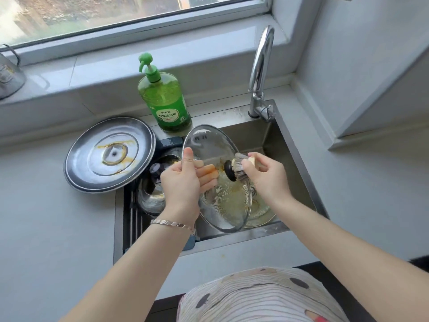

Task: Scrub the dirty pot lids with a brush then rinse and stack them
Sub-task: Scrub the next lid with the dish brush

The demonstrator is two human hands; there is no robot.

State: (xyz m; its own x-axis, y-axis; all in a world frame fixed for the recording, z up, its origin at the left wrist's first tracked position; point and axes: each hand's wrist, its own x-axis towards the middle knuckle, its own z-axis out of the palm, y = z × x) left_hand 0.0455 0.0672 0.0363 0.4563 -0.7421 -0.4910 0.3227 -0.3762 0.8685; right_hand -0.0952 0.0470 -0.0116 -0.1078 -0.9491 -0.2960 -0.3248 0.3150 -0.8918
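Glass lid [209, 145] stands on edge over the sink [290, 145], knob [229, 170] facing right, long axis running near to far. The left hand [183, 182] pinches its rim, thumb up; the right hand [267, 177] grips the brush [241, 166], bristles against the knob side.

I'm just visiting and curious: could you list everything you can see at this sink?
glass lid: one, clear with a black knob, soapy, held tilted over the sink
brush: one, pale handle, grey bristles, against the glass lid near its knob
steel lid: one, silver with yellow-brown stains, on the counter left of the sink
second glass lid: one, clear with a dark knob, in the sink's left part
dish soap bottle: one, green, pump top, behind the sink
faucet: one, chrome, sink's back right
sink: one, stainless steel
metal vessel: one, silver, far left on the windowsill
bracelet: one, silver, left wrist
left hand: grips the glass lid's rim
right hand: holds the brush
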